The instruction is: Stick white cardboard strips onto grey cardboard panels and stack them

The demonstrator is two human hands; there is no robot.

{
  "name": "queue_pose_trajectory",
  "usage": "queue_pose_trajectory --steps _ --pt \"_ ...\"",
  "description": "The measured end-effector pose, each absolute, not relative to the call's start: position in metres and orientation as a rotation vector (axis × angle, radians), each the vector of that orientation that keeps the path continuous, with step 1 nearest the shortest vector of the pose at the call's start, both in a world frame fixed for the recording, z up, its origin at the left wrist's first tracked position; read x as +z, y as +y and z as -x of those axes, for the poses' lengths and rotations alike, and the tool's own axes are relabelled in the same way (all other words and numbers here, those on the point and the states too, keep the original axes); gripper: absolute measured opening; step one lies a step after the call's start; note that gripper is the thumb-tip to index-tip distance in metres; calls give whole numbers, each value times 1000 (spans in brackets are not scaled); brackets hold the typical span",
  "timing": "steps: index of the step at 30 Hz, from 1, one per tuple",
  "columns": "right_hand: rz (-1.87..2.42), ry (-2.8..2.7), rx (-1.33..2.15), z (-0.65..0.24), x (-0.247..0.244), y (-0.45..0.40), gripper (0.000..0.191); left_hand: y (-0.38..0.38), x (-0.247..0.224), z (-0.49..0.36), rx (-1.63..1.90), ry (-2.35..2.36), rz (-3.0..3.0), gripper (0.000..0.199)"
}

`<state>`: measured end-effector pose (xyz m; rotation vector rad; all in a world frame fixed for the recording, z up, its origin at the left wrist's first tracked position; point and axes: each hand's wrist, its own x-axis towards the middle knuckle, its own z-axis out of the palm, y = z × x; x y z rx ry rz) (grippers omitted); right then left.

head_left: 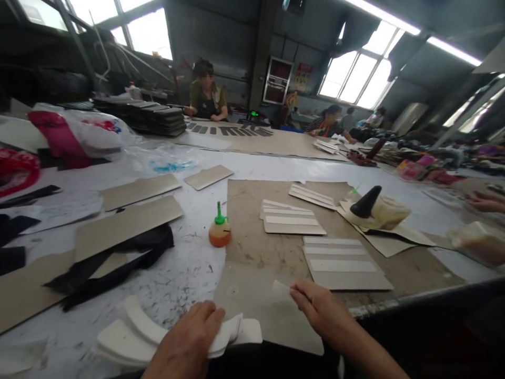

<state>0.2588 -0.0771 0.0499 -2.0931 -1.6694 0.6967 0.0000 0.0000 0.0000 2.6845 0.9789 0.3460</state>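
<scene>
Big workshop rm, dim: daylight via windows (357, 79), tube light (382, 16) o'head. One person (207, 100) sits across at a farther, brown-topped worktop, more people to R. Desk (189, 268): long, white top, scuffed w/ dark specks & smears. On it a brown sheet (252, 250), stained, prob. laid to protect the top.

Beige boards (128, 226) lie loose at L, some w/ black material (153, 242) under/among them; prob. parked there to leave the middle free. Grey board (272, 318) lies directly in front of the wearer, between the hands, near edge at or just past the desk edge, prob. for easy reach. Striped boards (351, 280), w/ pale bands across, sit in overlapping piles on the brown sheet, prob. kept together & off the grey one.

L hand (193, 334), palm down: fingers curled over curved white pieces (122, 337), apparently gripping the bunch, tips hidden; prob. keeps the supply close. Bottle (220, 235), green nozzle, orange liquid, stands upright by the brown sheet's L edge, within reach. R hand (317, 308): fingers pinched nearly closed on the end of a pale strip (280, 286), free end over the grey board; an end hold prob. keeps the rest uncovered.
</scene>
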Motion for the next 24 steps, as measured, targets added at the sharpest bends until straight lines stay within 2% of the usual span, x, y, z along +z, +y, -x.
queue_pose_trajectory --steps 5,8,18,24 --pt "2052 -1734 801 -237 51 -38 16 16 -55 -13 512 1004 -2903 57" --pt "2064 -1767 783 -227 48 -20 14 9 -74 -8 669 1014 -2988 51" --pt "2088 -1826 833 -199 23 10 13 -3 -49 -3 693 1009 -2864 42" --pt "2230 -1898 702 -192 15 17 11 18 -65 -16 927 936 -2913 45"
